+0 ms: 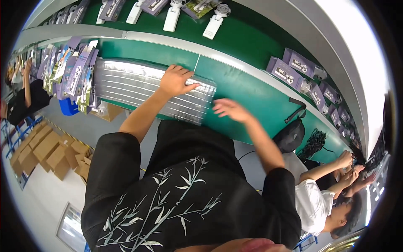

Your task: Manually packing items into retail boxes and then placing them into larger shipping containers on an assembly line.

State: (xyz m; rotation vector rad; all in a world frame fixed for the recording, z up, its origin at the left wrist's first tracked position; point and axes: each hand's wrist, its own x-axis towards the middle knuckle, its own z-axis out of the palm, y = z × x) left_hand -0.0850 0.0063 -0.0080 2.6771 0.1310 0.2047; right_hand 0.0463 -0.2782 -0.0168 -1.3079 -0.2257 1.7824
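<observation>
A long row of clear plastic trays [134, 86], nested together, lies on the green bench in front of me. My left hand [177, 81] grips the row near its right end, fingers bent over the far side and thumb pointing right. Just beyond that end is my right hand [232, 110], held above the bench with its fingers apart and nothing in it. A narrow gap separates its fingertips from the trays.
Purple printed cartons [79, 69] stand packed at the row's left end. White handheld devices [216, 22] and purple boxes [289, 69] line the shelf. A black pouch [290, 135] and coiled black cables [312, 143] lie right, near a co-worker in white [312, 206]. Brown cartons [50, 147] sit lower left.
</observation>
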